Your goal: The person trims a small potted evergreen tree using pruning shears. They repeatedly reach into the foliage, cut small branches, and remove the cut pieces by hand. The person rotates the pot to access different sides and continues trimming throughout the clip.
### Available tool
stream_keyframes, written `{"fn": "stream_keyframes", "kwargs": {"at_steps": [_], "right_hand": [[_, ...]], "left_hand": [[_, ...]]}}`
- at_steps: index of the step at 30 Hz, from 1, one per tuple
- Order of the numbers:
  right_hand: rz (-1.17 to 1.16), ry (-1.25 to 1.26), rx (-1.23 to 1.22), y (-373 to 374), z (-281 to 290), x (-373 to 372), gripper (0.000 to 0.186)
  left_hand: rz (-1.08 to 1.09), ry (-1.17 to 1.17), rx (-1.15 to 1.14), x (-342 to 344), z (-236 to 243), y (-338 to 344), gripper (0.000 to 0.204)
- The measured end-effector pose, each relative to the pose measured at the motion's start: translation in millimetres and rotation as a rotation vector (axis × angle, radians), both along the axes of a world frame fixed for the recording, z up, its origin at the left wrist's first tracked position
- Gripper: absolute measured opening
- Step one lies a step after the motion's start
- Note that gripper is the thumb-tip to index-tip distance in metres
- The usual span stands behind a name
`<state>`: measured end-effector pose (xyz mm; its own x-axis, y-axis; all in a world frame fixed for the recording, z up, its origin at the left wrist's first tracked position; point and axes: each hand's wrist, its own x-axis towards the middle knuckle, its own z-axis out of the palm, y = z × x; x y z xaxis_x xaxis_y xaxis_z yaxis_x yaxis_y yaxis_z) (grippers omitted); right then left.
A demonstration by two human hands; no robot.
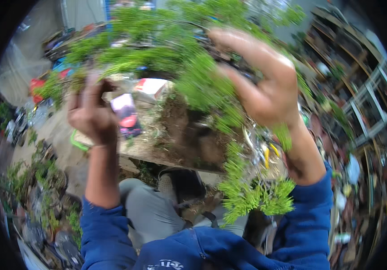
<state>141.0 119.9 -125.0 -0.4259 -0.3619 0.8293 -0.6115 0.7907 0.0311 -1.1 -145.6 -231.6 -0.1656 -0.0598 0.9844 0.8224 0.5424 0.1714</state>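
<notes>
Leafy bright-green branches of a bonsai-like evergreen (144, 24) spread across the upper middle and hang down at the right. My left hand (92, 112) is raised at the left side of the foliage, blurred, its fingers curled; what they hold is unclear. My right hand (265, 85) is among the branches, thumb and fingers reaching into them, too smeared to show a grip. Below the foliage is a worktop (166, 150) with dark soil (177, 121), a white-and-red box (151, 87), a pink-and-dark packet (125, 114) and tools with yellow handles (267, 155).
My legs (151, 207) are below the worktop's near edge. More plants (45, 171) and dark bags stand at the left. Cluttered wooden shelves (337, 49) and an aluminium ladder (371, 103) are at the right. A red object (38, 90) lies at the back left.
</notes>
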Motion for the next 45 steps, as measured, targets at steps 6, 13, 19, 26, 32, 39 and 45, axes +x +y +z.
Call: {"fn": "stream_keyframes", "kwargs": {"at_steps": [6, 13, 19, 26, 32, 39, 45], "right_hand": [[0.012, 0.297, -0.712, 84, -36, 53, 0.018], [-1.064, -0.56, -0.365, 169, -225, 89, 0.048], [-1.086, -0.644, -0.306, 204, -274, 106, 0.024], [-1.092, -0.343, -0.387, 243, -313, 103, 0.029], [-0.152, 0.001, -2.047, 216, -211, 122, 0.043], [0.307, -1.196, -1.475, -12, -149, 117, 0.082], [0.609, -1.2, -1.212, -81, -110, 30, 0.071]], "left_hand": [[-1.094, -0.213, 0.699, -32, -10, -11, 0.018], [-0.4, -0.035, 0.277, -6, -18, 5, 0.037], [-1.353, -0.381, 0.921, 6, -11, 16, 0.01], [-1.327, -0.243, 0.75, 15, -18, 18, 0.015], [-1.26, -0.277, 0.685, 18, -27, 15, 0.016], [-1.296, -0.295, 0.741, 18, -28, 18, 0.013], [-1.384, -0.389, 0.902, 13, -24, 18, 0.017]]}}
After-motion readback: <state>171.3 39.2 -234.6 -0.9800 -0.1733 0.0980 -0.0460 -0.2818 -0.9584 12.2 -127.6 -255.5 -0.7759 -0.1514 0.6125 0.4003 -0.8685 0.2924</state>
